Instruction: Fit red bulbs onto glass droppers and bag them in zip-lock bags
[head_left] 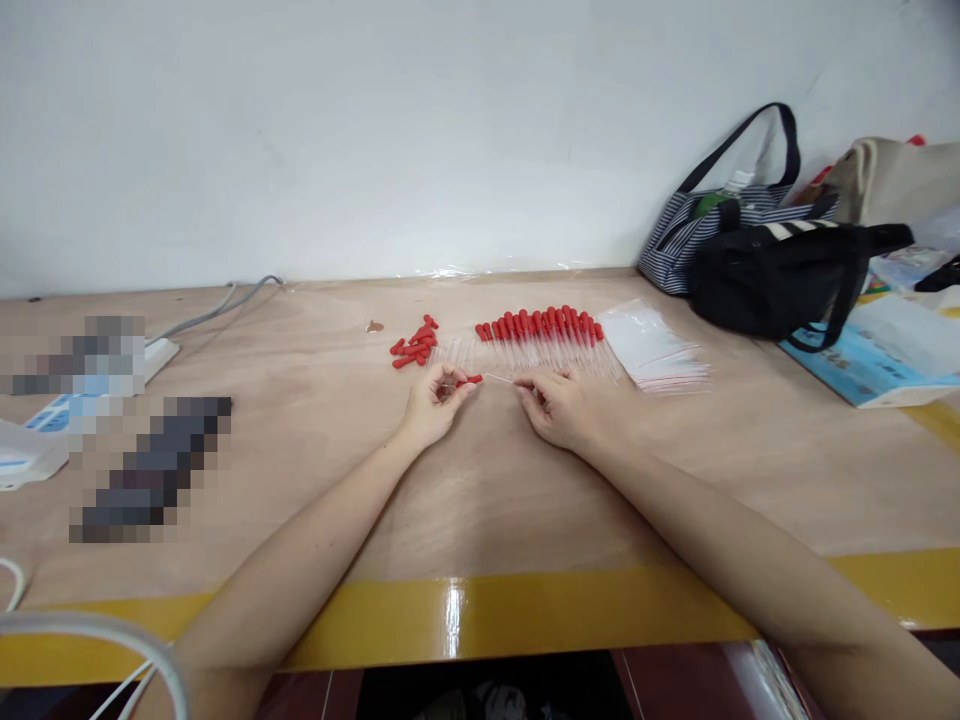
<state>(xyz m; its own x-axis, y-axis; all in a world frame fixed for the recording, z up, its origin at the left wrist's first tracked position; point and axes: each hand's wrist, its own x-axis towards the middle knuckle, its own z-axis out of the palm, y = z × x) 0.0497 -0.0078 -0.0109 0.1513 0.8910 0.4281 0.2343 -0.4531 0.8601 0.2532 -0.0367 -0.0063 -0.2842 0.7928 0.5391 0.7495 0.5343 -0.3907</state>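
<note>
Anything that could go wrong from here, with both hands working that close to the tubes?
Possibly three things. The thin clear tube in the right hand slants toward the red bulb in the left hand, so pushing off-line might make it slip. The loose clear tubes just behind the left hand could get knocked. The row of red-capped tubes lies just beyond the right hand and might be nudged askew.

Wall [420, 130] plain, off-wht. Wood-grain tabletop [300, 440] runs right up to it, clear film [450, 272] glinting along back edge nr ctr. Front edge = glossy yellow band [585, 615] w/ bright vert reflection [452, 620]. Below: dk red floor [667, 685], thin pale lines. Light soft, fairly even.
</note>
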